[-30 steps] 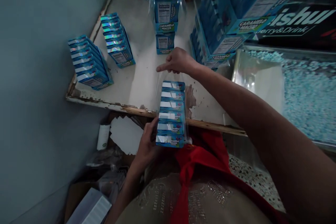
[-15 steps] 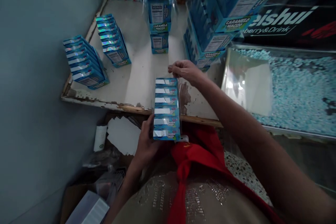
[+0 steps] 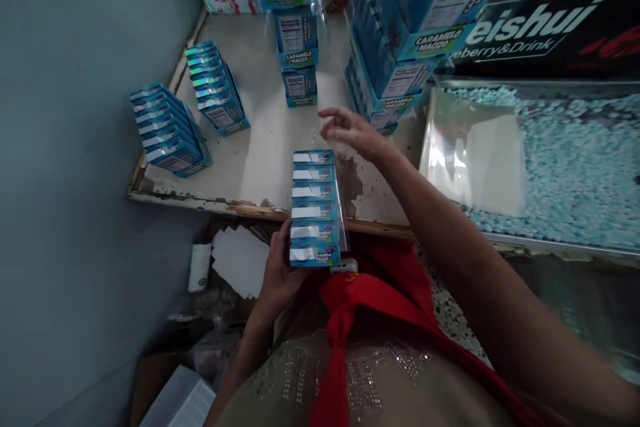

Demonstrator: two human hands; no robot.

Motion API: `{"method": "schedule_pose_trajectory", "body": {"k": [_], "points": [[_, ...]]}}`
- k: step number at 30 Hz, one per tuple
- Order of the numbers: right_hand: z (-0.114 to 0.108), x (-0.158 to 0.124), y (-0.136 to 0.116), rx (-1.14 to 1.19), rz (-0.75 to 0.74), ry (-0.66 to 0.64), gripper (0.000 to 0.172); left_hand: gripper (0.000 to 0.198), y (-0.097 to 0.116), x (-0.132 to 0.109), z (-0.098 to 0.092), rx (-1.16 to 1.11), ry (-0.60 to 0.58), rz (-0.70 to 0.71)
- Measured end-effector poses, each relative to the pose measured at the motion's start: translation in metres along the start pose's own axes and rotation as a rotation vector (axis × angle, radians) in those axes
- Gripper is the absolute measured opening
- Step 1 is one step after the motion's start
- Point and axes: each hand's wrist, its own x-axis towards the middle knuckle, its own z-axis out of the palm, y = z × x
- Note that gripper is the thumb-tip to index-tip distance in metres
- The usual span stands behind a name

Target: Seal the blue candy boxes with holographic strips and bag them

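A row of several small blue candy boxes (image 3: 313,212) stands in clear plastic film near the table's front edge, its near end overhanging the edge. My left hand (image 3: 277,273) grips this pack at its near left corner; part of the fingers is hidden behind it. Just beyond the pack's far end, my right hand (image 3: 350,132) hovers with fingers apart and nothing visible in them. Loose clear film (image 3: 342,213) sticks out along the pack's right side.
Two packs of blue boxes, one farther left (image 3: 170,130) and another (image 3: 216,88), stand on the worn white table (image 3: 265,167). Behind are a middle stack (image 3: 299,37) and a right stack (image 3: 395,47) of wrapped packs. A metal tray (image 3: 575,247) of pale blue candies lies right.
My right hand's fingers have opened from a pinch and spread above the pack's far end. The film at the right side stands out more. My left hand keeps its hold.
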Motion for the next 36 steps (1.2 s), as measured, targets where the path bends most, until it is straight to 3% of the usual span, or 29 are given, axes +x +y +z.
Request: {"method": "schedule_pose_trajectory", "body": {"k": [5, 11, 14, 17, 21, 23, 25, 28, 31, 33, 36], "points": [[0.008, -0.015, 0.015, 0.018, -0.067, 0.069, 0.046, 0.094, -0.004, 0.0, 0.0, -0.013, 0.0, -0.037], [0.021, -0.004, 0.016, -0.399, -0.1, 0.307, 0.043, 0.091, -0.002, 0.0, 0.001, -0.05, 0.006, -0.055], [0.014, -0.004, 0.011, -0.345, -0.114, 0.375, 0.049, 0.09, -0.002, 0.001, 0.001, -0.037, 0.013, -0.018], [0.007, -0.005, 0.009, -0.203, -0.165, 0.305, 0.042, 0.089, -0.001, 0.002, 0.0, -0.021, 0.022, 0.014], [0.011, 0.006, 0.013, -0.08, -0.114, 0.045, 0.036, 0.09, 0.002, 0.002, -0.001, -0.043, 0.02, -0.033], [0.015, 0.01, 0.011, -0.127, -0.104, 0.066, 0.027, 0.094, 0.005, 0.003, 0.003, -0.079, 0.026, -0.065], [0.017, 0.003, 0.003, -0.245, -0.146, 0.188, 0.017, 0.099, 0.006, 0.004, 0.011, -0.112, 0.056, -0.07], [0.013, -0.045, -0.021, -0.404, -0.343, 0.309, 0.028, 0.111, 0.005, 0.007, 0.023, -0.134, 0.106, -0.066], [0.01, -0.133, -0.039, -0.511, -0.404, 0.47, 0.042, 0.133, -0.003, 0.007, 0.024, -0.073, 0.123, -0.061], [0.014, -0.191, -0.034, -0.465, -0.251, 0.426, 0.04, 0.144, -0.01, 0.007, 0.017, -0.005, 0.133, -0.005], [0.03, -0.244, -0.009, -0.331, -0.041, 0.107, 0.077, 0.15, -0.022, 0.01, 0.007, 0.04, 0.094, 0.09]]}}
